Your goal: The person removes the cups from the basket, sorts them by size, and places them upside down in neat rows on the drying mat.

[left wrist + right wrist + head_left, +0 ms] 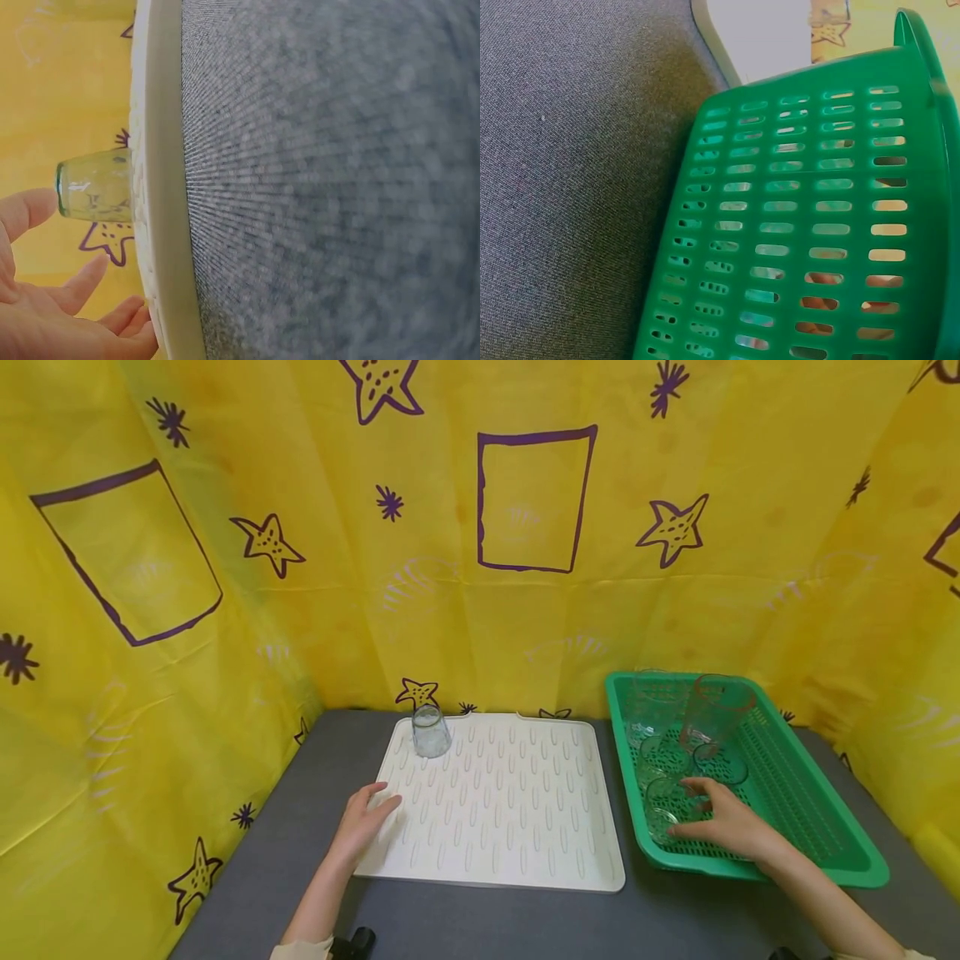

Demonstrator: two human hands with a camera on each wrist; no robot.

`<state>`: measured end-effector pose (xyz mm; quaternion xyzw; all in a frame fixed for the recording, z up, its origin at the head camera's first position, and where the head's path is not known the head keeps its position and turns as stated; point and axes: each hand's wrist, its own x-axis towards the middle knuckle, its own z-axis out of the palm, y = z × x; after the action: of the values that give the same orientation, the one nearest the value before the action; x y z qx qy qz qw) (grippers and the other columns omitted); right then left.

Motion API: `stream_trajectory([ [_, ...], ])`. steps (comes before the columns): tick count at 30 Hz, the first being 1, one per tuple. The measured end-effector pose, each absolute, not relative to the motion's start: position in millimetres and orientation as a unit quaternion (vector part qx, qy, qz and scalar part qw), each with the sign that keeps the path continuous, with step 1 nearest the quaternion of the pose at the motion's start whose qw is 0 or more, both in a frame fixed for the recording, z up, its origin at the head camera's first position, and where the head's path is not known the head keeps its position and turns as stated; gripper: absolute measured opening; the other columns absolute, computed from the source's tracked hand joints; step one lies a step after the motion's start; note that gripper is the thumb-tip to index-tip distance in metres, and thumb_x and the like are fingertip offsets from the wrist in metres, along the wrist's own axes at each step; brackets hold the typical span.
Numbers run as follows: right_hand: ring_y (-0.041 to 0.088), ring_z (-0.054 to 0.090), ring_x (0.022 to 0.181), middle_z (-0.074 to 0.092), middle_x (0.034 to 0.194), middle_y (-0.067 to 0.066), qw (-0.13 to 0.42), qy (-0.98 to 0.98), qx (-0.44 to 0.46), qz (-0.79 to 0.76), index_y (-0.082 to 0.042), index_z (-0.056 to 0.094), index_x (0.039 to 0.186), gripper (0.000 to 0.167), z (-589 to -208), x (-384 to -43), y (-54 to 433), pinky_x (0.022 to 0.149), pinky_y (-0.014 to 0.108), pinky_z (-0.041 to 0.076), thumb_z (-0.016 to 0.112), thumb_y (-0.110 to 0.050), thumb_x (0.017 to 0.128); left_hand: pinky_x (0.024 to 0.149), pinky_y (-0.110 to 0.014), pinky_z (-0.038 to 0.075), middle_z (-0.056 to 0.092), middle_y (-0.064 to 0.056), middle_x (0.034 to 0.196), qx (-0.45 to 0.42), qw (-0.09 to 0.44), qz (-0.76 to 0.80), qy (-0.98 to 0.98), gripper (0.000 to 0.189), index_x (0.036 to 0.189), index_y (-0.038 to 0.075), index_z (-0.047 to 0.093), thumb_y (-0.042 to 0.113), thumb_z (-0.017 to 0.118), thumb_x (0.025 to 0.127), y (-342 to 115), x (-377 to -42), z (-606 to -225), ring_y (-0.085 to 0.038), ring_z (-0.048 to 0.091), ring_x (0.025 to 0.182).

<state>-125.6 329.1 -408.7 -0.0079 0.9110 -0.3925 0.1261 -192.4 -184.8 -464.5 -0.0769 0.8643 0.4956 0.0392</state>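
In the head view, my right hand (723, 821) reaches into the green basket (798, 760) from the right. Its thumb and fingers curve round the sides of a clear drinking glass (662, 817) at the basket's near left. My left hand (361, 822) is relaxed over the left edge of the white ridged draining board (510, 810), fingers spread and holding nothing. An upside-down drinking glass (431, 732) stands at the board's far left corner. The left wrist view shows that same glass (94, 186) beyond the left fingertips. Through the basket wall (802, 187), the right wrist view gives only glimpses of the right hand.
Other glasses share the basket: a tall clear one (651, 706), a pink-tinted one (712, 714), and shorter ones (663, 762) between. The basket stands just right of the board on a dark grey tabletop (480, 922). A yellow patterned curtain (525, 635) hangs behind and at both sides.
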Motion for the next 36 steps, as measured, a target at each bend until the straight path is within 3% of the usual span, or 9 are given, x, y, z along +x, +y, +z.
stream_trajectory([
  [14, 0.046, 0.051, 0.110, 0.048, 0.128, 0.030, 0.085, 0.926, 0.003, -0.368, 0.010, 0.035, 0.138, 0.084, -408.6, -122.4, 325.2, 0.072, 0.046, 0.052, 0.078, -0.035, 0.082, 0.108, -0.056, 0.030, 0.042, -0.026, 0.143, -0.053, -0.001, 0.535, 0.844, 0.050, 0.136, 0.000, 0.050, 0.022, 0.064, 0.094, -167.1, -183.8, -453.9, -0.043, 0.036, 0.134],
  [19, 0.045, 0.049, 0.113, 0.045, 0.133, 0.029, 0.061, 0.925, 0.019, -0.375, 0.007, 0.034, 0.140, 0.085, -402.2, -116.7, 323.7, 0.072, 0.045, 0.052, 0.077, -0.038, 0.083, 0.098, -0.037, 0.045, 0.049, -0.025, 0.138, -0.023, -0.001, 0.612, 0.791, 0.047, 0.136, -0.004, 0.049, 0.014, 0.063, 0.095, -154.2, -180.6, -450.3, -0.038, 0.051, 0.123],
  [23, 0.043, 0.047, 0.115, 0.044, 0.135, 0.026, 0.030, 0.928, 0.027, -0.369, 0.003, 0.034, 0.141, 0.084, -395.1, -111.4, 321.6, 0.071, 0.047, 0.050, 0.076, -0.042, 0.083, 0.086, -0.023, 0.047, 0.054, -0.024, 0.132, 0.001, 0.004, 0.649, 0.761, 0.043, 0.134, -0.005, 0.051, 0.010, 0.062, 0.095, -141.8, -175.9, -444.5, -0.031, 0.057, 0.116],
  [30, 0.041, 0.046, 0.118, 0.039, 0.141, 0.021, -0.007, 0.920, 0.031, -0.391, -0.004, 0.031, 0.146, 0.085, -380.7, -103.9, 312.5, 0.077, 0.052, 0.049, 0.074, -0.044, 0.084, 0.093, -0.031, 0.048, 0.056, -0.021, 0.129, 0.031, 0.031, 0.690, 0.722, 0.042, 0.133, -0.002, 0.052, 0.013, 0.063, 0.095, -121.7, -170.2, -436.5, -0.025, 0.058, 0.114],
  [33, 0.040, 0.051, 0.113, 0.040, 0.141, 0.019, -0.026, 0.914, 0.027, -0.403, -0.007, 0.031, 0.146, 0.084, -374.7, -101.9, 306.2, 0.079, 0.047, 0.050, 0.075, -0.043, 0.084, 0.095, -0.034, 0.048, 0.057, -0.019, 0.128, 0.045, 0.041, 0.697, 0.714, 0.043, 0.133, -0.001, 0.052, 0.015, 0.063, 0.095, -113.6, -167.6, -434.3, -0.024, 0.058, 0.115],
  [36, 0.034, 0.051, 0.112, 0.042, 0.139, 0.016, -0.054, 0.912, 0.022, -0.407, -0.009, 0.034, 0.146, 0.082, -368.3, -100.5, 297.6, 0.078, 0.032, 0.049, 0.076, -0.041, 0.084, 0.094, -0.032, 0.048, 0.058, -0.017, 0.127, 0.061, 0.050, 0.705, 0.705, 0.042, 0.132, 0.000, 0.053, 0.013, 0.064, 0.094, -105.7, -164.3, -430.9, -0.027, 0.057, 0.116],
])
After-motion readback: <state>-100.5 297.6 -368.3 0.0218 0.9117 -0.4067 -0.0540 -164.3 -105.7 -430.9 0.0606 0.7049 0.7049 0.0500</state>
